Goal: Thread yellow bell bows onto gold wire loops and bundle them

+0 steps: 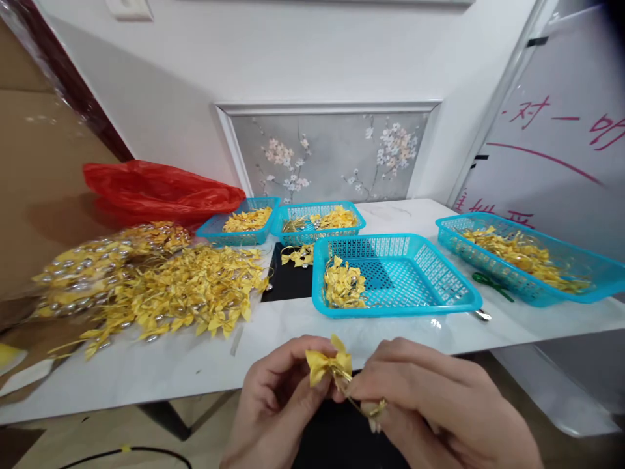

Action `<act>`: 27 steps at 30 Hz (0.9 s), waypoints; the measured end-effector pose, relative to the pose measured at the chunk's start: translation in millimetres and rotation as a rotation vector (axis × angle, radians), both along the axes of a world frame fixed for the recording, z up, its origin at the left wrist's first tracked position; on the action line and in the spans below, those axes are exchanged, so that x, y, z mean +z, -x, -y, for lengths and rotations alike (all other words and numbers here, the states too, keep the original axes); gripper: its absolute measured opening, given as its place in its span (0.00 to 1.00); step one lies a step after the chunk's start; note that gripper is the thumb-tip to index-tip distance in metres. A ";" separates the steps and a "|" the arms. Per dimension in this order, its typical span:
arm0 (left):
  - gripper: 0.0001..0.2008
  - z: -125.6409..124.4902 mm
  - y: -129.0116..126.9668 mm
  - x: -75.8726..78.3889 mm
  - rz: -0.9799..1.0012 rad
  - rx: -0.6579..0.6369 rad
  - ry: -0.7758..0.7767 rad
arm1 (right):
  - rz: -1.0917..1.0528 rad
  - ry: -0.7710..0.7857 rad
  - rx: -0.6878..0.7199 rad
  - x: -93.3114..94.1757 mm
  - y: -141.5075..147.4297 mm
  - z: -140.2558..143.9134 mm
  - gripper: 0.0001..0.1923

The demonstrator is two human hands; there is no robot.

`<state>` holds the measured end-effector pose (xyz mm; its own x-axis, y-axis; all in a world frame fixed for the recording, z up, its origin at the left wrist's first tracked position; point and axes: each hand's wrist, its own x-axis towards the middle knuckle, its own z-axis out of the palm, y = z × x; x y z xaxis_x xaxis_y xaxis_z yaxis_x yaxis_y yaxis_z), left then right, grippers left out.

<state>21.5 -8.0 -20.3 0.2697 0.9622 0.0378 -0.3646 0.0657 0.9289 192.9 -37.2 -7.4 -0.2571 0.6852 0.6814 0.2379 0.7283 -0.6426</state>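
A yellow ribbon bow (pixel 322 366) is pinched between the thumb and fingers of my left hand (pixel 286 397), just in front of the table's near edge. My right hand (pixel 434 397) grips the thin gold cord (pixel 355 398) that trails from the bow; a small gold bit shows below its fingertips. Just beyond my hands stands a blue plastic basket (pixel 400 309), with a clump of yellow bows (pixel 344 283) at its left end. On the left side of the table lies a large heap of yellow bows (pixel 185 286) with silvery beads among them.
Two more blue baskets (pixel 317 207) (pixel 266 203) with bows stand at the back, near a red plastic bag (pixel 156 189). To the right, another blue basket (pixel 605 267) holds bows. Green-handled scissors (pixel 493 285) lie between baskets. A cardboard box (pixel 43 163) borders the left.
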 end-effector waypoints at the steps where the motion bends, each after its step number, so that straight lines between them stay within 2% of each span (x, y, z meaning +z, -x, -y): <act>1: 0.06 0.7 0.2 -0.2 -0.008 0.021 -0.001 | 0.031 -0.007 -0.027 -2.7 1.5 1.4 0.17; 5: 0.06 2.8 1.5 -1.9 -0.009 0.044 0.004 | 0.059 -0.040 -0.194 -13.2 11.1 3.2 0.14; 11: 0.06 1.8 1.3 -1.3 0.044 0.009 0.029 | 0.100 -0.113 -0.260 -14.3 9.7 -1.5 0.16; 14: 0.06 0.8 -0.1 -2.0 0.039 0.023 0.036 | 0.071 -0.112 -0.306 -15.1 11.8 -3.5 0.13; 18: 0.06 0.4 0.0 -6.6 0.009 0.037 0.025 | 0.017 -0.089 -0.309 -18.4 18.1 -6.4 0.09; 21: 0.08 1.9 2.3 -8.9 -0.037 -0.006 0.006 | 0.029 -0.099 -0.293 -19.0 17.9 -8.6 0.10; 24: 0.12 4.2 4.9 -7.2 -0.108 -0.006 -0.083 | 0.055 -0.113 -0.268 -17.9 14.8 -8.7 0.10; 27: 0.10 4.3 6.8 -3.7 -0.222 0.067 -0.203 | 0.094 -0.106 -0.240 -15.8 11.7 -6.2 0.11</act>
